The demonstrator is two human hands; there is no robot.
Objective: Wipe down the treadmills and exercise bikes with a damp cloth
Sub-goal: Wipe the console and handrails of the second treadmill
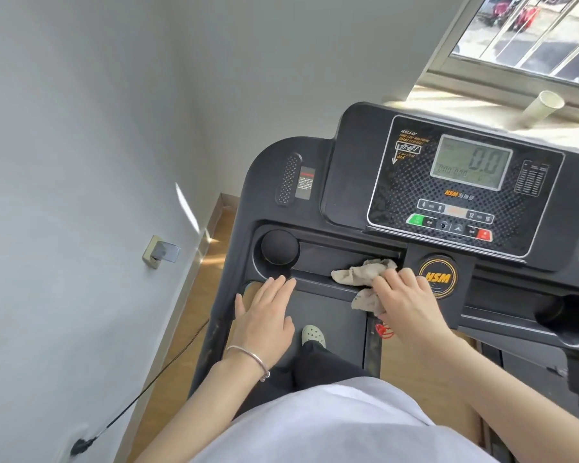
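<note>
Treadmill console (348,182) runs off the right edge. Part of the cloth (358,272) is under the right hand (408,302), so its full shape is hidden. Sticker (305,183) txt & the chart (531,178) right of the LCD (470,162) are too small to read. Red safety clip (383,330) is partly behind that hand. Belt (331,315) is mostly blocked by the white shirt (331,426). Window (532,35) is cut by the top & right edges.
</note>
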